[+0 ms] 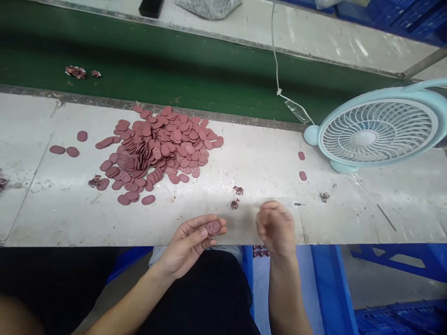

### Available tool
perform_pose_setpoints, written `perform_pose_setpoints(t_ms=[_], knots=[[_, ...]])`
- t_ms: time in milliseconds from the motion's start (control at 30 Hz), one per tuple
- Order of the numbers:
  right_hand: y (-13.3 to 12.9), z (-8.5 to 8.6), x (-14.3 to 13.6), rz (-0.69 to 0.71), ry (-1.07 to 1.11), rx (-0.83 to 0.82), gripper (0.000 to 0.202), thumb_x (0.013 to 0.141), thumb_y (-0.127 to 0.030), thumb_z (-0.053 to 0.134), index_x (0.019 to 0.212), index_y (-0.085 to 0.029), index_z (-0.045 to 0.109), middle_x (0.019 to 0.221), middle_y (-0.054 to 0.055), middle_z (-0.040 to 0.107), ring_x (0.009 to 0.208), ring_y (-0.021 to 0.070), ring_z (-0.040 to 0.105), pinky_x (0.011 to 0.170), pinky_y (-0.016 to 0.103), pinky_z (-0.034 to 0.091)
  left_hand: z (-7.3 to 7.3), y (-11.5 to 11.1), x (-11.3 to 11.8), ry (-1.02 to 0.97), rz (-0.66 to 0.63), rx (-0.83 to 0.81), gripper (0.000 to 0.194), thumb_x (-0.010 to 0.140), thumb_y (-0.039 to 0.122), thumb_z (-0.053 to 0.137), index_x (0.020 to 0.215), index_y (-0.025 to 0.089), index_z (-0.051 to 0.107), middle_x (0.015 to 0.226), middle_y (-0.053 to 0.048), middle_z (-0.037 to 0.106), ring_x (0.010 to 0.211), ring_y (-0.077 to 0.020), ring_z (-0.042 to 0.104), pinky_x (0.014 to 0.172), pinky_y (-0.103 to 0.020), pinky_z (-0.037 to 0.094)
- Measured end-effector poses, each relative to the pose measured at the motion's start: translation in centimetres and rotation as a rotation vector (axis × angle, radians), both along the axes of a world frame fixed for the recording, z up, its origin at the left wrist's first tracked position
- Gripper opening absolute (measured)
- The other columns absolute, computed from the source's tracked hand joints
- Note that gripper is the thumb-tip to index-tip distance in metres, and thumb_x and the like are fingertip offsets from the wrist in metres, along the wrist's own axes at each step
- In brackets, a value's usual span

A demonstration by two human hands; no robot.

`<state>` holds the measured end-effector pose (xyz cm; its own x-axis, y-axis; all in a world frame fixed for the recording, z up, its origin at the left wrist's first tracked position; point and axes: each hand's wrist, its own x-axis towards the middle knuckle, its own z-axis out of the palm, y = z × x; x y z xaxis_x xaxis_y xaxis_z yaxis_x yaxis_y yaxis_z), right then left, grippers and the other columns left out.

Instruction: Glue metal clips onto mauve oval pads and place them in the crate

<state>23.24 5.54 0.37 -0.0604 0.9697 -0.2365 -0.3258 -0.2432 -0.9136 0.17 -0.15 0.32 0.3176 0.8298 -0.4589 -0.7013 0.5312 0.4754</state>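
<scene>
In my left hand (195,237), a dark pink oval disc (213,227) with small marks is pinched between thumb and fingers, just over the table's front edge. My right hand (277,228) is curled closed to the right of it, a little blurred; its inner side is hidden, so whatever it may hold does not show. Beside its knuckles is a thin pale tool with a dark tip (299,204); I cannot tell whether the hand touches it. Two small clusters of reddish metallic bits (233,204) lie between and beyond the hands. A large heap of similar pink discs (174,139) spreads to the left.
A light blue fan (379,132) stands on the right, its white cable (276,65) crossing a green channel (216,74). Two loose discs (302,176) lie near it. Below the table edge is a blue crate (331,288) with rows of dark red parts (261,251).
</scene>
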Motion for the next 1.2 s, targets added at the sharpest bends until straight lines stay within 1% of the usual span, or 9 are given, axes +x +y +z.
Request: perform_pose_setpoints(t_ms=[67,167,267,367,500,633,733,867,1200], knots=[[0.2,0.1,-1.7,0.081,-0.404,0.026,0.023,0.083,-0.04,0.073,0.094,-0.021,0.067,0.058,-0.006,0.054,0.05,0.0104,0.05,0.046,0.022,0.039,0.0,0.1,-0.2,0.009,0.007,-0.004,0.026,0.09,0.019,0.068,0.116,0.021,0.074,0.123,-0.01,0.074,0.11,-0.0224,0.071,0.077,-0.018,0.058],[1.3,-0.6,-3.9,0.222,-1.058,0.118,0.031,0.08,-0.045,0.074,0.098,-0.021,0.065,0.062,-0.004,0.057,0.059,0.0157,0.054,0.058,0.028,0.04,0.0,0.2,-0.3,0.018,0.013,-0.008,0.026,0.091,0.018,0.067,0.115,0.02,0.074,0.122,-0.01,0.075,0.11,-0.0226,0.071,0.077,-0.018,0.058],[2.3,-1.2,-4.9,0.282,-1.246,0.137,0.024,0.083,-0.038,0.067,0.097,-0.02,0.06,0.068,-0.001,0.063,0.061,0.0178,0.058,0.059,0.03,0.039,0.1,0.2,-0.2,0.033,0.006,-0.008,0.026,0.092,0.018,0.065,0.116,0.02,0.074,0.122,-0.01,0.075,0.11,-0.022,0.071,0.076,-0.018,0.057],[2.1,-0.4,-4.5,0.275,-1.165,0.104,0.013,0.086,-0.027,0.06,0.098,-0.021,0.059,0.071,-0.001,0.066,0.062,0.0171,0.061,0.06,0.03,0.042,0.2,0.0,-0.2,0.064,0.001,-0.007,0.026,0.092,0.018,0.065,0.116,0.02,0.074,0.123,-0.011,0.074,0.11,-0.022,0.071,0.076,-0.019,0.057],[-0.4,2.2,-3.0,0.251,-0.621,-0.016,0.025,0.09,-0.031,0.063,0.113,-0.024,0.063,0.088,0.003,0.074,0.081,0.019,0.071,0.069,0.031,0.056,0.3,-0.1,0.1,0.164,0.013,0.042,0.027,0.09,0.02,0.069,0.116,0.021,0.074,0.122,-0.011,0.074,0.109,-0.0229,0.071,0.076,-0.021,0.057],[-3.1,4.3,-2.7,0.264,-0.264,0.016,0.013,0.089,-0.024,0.068,0.101,-0.026,0.074,0.11,0.006,0.072,0.103,0.02,0.069,0.091,0.035,0.058,0.5,-0.2,0.8,0.267,0.011,0.138,0.029,0.087,0.019,0.072,0.116,0.023,0.072,0.122,-0.01,0.074,0.111,-0.0243,0.069,0.077,-0.025,0.058],[-4.1,4.8,-3.1,0.213,-0.226,0.067,0.017,0.088,-0.018,0.07,0.099,-0.029,0.077,0.106,0.004,0.07,0.1,0.0176,0.068,0.088,0.032,0.058,0.7,-0.2,1.3,0.269,-0.005,0.189,0.032,0.087,0.016,0.072,0.118,0.025,0.07,0.124,-0.009,0.073,0.113,-0.0224,0.068,0.082,-0.026,0.058],[-4.2,4.6,-3.5,0.221,-0.213,0.007,0.018,0.088,-0.019,0.071,0.102,-0.029,0.076,0.096,0.003,0.073,0.09,0.0172,0.071,0.081,0.031,0.061,1.2,-0.3,1.8,0.228,-0.007,0.231,0.026,0.086,0.013,0.072,0.109,0.024,0.069,0.12,-0.007,0.075,0.108,-0.0208,0.07,0.09,-0.031,0.056],[-4.3,4.8,-3.8,0.22,-0.322,0.02,0.014,0.087,-0.024,0.072,0.1,-0.025,0.076,0.096,0.004,0.074,0.09,0.019,0.072,0.081,0.032,0.06,1.4,-0.2,1.9,0.307,0.009,0.204,0.01,0.082,0.014,0.076,0.089,0.017,0.071,0.114,-0.008,0.076,0.1,-0.0205,0.072,0.089,-0.033,0.057]])
